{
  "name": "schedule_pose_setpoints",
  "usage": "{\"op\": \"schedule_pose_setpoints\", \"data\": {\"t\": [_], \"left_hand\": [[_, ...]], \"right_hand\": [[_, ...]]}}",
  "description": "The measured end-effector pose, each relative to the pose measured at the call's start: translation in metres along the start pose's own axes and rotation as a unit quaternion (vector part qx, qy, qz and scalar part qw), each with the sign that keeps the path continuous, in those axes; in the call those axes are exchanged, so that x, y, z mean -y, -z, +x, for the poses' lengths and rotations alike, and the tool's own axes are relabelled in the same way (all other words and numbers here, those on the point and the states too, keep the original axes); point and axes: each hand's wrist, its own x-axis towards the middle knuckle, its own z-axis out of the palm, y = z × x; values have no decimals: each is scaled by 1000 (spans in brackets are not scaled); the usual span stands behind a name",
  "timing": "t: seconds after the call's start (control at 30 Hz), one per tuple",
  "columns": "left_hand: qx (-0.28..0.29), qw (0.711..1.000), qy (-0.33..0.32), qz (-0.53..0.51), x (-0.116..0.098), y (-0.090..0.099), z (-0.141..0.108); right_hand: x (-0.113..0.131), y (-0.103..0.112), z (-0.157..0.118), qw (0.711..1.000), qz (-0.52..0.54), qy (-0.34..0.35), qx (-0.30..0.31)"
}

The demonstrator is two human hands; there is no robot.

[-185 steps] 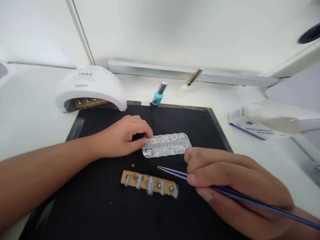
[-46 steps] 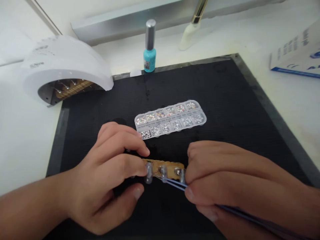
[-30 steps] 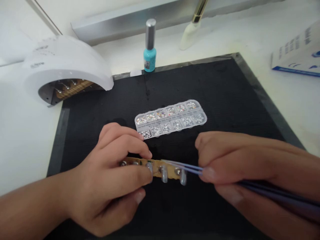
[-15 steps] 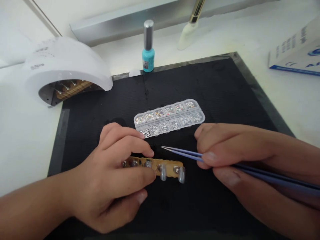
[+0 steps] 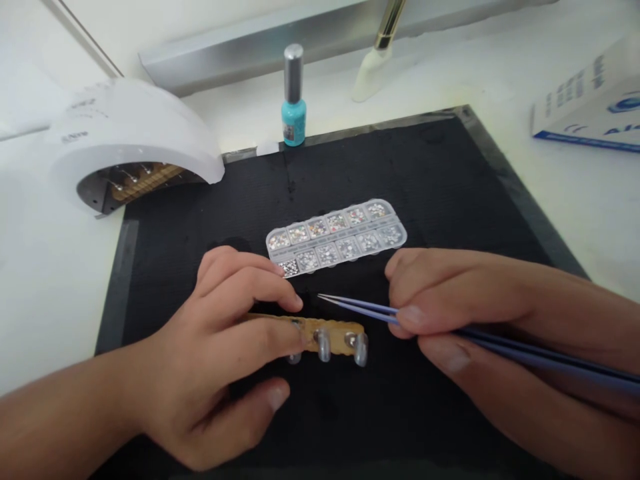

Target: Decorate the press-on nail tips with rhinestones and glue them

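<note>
Between the slightly parted thumb and fingers of my right hand (image 5: 450, 313) is a pair of blue tweezers (image 5: 370, 309). Their narrow tips point left, a small gap between them, and I cannot make out anything in the gap. My left hand (image 5: 225, 340) lies over the left part of a wooden nail-tip stand (image 5: 339, 331), its fingers apart and its thumb off the stand. The index finger covers some of the nail tips. Two clear false nail tips (image 5: 324, 347) show fully at the right end. Behind the hands lies a clear compartment case of rhinestones (image 5: 335, 233), its near left corner beside my left fingers.
A black mat (image 5: 375, 413) covers the work surface. At its far left stands a white nail lamp (image 5: 145, 127) with another wooden stand inside. A turquoise polish bottle (image 5: 293, 120) is at the back edge, a brush (image 5: 377, 60) behind it, and a white-and-blue box (image 5: 587, 100) far right.
My left index finger has shifted slightly on the stand, and its thumb has come a little away. The tweezers stay in my right hand, nearly still. The whole view has slid slightly.
</note>
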Motion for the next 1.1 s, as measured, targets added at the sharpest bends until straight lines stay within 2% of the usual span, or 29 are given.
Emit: {"op": "schedule_pose_setpoints", "data": {"t": [0.13, 0.33, 0.47, 0.77, 0.93, 1.1], "left_hand": [[7, 1000, -2, -6, 0, 1, 0], [6, 1000, 4, 11, 0, -2, 0], [6, 1000, 4, 13, 0, -2, 0], [-6, 1000, 10, 4, -1, -1, 0], [-3, 1000, 4, 8, -1, -2, 1], [3, 1000, 2, 18, 0, -2, 1]], "right_hand": [[-1, 0, 0, 1000, -4, 15, -4], [1, -1, 3, 1000, -18, -13, -5], [1, -1, 4, 1000, -21, 13, -2], [5, 0, 7, 1000, -23, -4, -7], [3, -1, 7, 1000, -1, 28, -13], [2, 0, 5, 999, -28, 17, -7]]}}
